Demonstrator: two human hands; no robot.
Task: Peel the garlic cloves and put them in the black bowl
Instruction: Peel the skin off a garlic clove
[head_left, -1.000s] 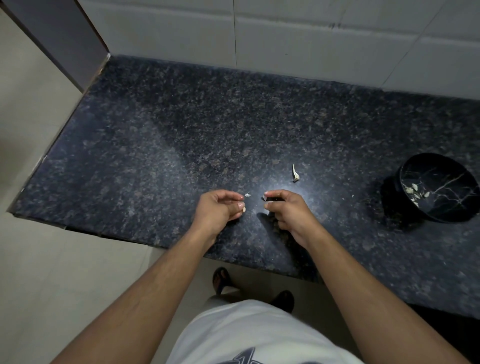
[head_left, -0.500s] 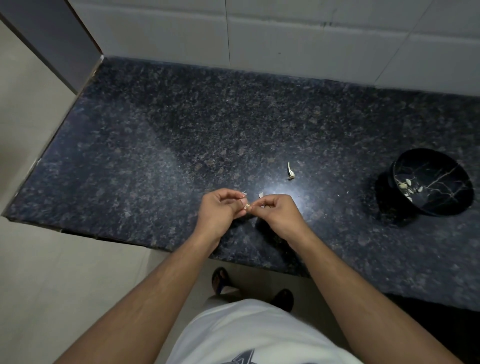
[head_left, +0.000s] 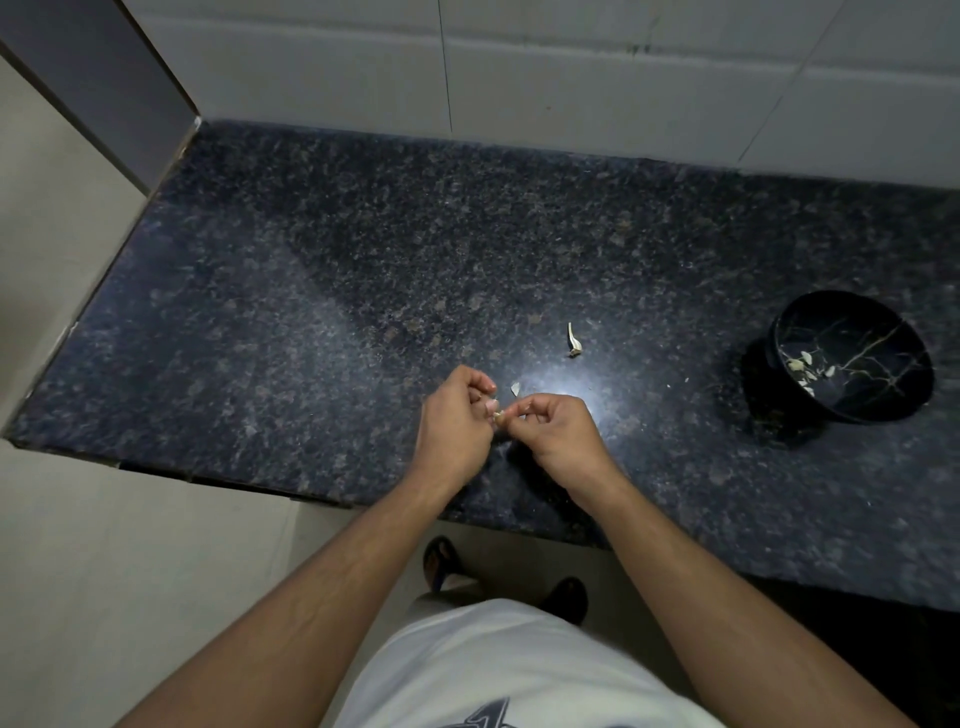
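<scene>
We are partway through. The bowl (head_left: 852, 358) sits on the table (head_left: 311, 291) well off to the right, and a few pale pieces lie inside it near its left wall; we take them for peeled cloves, though they are too small to tell from scraps of skin. One clove (head_left: 500, 415) is in work between our two hands, over the near middle of the table. A curled strip of peel (head_left: 573, 340) lies on the table beyond the hands, and a smaller flake (head_left: 515, 388) lies just past our fingertips. We see no unpeeled cloves waiting anywhere on the table, so this may be the last one, but we cannot be sure of that.

What remains, as we judge it, is to get the skin off this clove and carry it right to the bowl.

Our left hand (head_left: 457, 415) is curled, with its fingertips pinching the clove from the left. Our right hand (head_left: 553, 426) is curled as well, thumb and forefinger pinched at the clove's right side, likely on the skin. The two hands meet at the fingertips, knuckles up, wrists angled inward, both forearms reaching in from the near edge and raised a little above the table.
</scene>
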